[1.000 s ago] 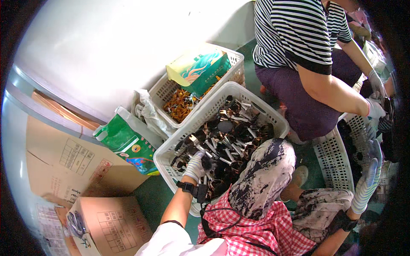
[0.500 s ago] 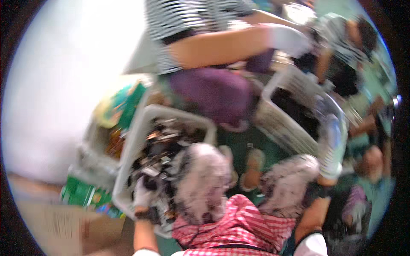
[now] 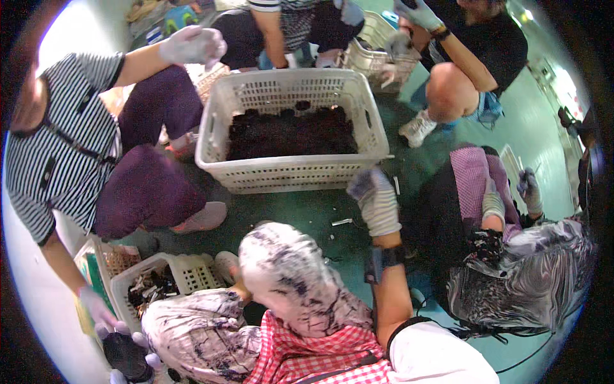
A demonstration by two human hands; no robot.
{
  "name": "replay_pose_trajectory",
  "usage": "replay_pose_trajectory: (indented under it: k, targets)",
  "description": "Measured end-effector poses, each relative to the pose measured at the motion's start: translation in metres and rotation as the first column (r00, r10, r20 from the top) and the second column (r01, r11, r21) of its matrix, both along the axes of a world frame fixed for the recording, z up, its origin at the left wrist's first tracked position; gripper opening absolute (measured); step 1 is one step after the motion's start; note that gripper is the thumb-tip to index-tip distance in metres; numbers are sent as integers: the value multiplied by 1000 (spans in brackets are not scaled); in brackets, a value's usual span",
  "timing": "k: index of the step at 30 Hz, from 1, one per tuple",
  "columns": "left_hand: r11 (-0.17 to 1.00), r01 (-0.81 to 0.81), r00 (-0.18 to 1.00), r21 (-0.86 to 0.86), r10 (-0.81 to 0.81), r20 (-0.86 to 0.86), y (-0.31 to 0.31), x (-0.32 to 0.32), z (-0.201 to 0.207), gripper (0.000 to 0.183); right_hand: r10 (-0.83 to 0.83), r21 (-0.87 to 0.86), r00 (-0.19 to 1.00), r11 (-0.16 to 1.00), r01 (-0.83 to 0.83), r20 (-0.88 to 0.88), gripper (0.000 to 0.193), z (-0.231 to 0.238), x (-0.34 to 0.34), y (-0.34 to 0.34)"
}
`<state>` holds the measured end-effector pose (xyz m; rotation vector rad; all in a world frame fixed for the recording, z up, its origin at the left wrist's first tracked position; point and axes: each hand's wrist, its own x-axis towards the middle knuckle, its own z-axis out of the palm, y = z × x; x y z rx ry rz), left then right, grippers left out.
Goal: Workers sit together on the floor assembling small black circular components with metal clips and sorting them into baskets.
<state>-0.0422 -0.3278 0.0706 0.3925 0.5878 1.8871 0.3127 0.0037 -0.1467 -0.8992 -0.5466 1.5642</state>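
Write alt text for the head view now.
The wearer's striped-gloved right hand is beside the near right corner of a large white basket holding dark pieces. Other people sit around it; a smaller basket stands at lower left.

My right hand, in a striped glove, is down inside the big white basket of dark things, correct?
Not quite: the head view shows your right hand, in a striped glove, outside the big white basket of dark things, by its near right corner.
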Motion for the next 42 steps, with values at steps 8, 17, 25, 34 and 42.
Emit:
replay_pose_trajectory:
  k: [8, 17, 25, 34, 42]
  targets:
    - [869, 482, 873, -113, -488, -27, 153, 32, 17, 73, 181, -357, 600, 915, 188, 779, 35, -254, 30, -9]
    - [830, 454, 891, -324, -434, 135, 215, 44, -30, 53, 574, -577, -170, 816, 39, 801, 53, -251, -8, -28]
    - [814, 468, 871, -344, -491, 24, 208, 31, -37, 53, 380, -398, 158, 911, 110, 912, 45, -216, 14, -50]
    - [773, 626, 779, -103, -627, 24, 209, 11, -27, 45, 301, -66, 840, 950, -305, 451, 54, -43, 7, -54]
    - [823, 564, 821, -62, -567, -68, 209, -17, -31, 57, 371, 445, 920, 808, -386, 124, 45, 210, -95, -93]
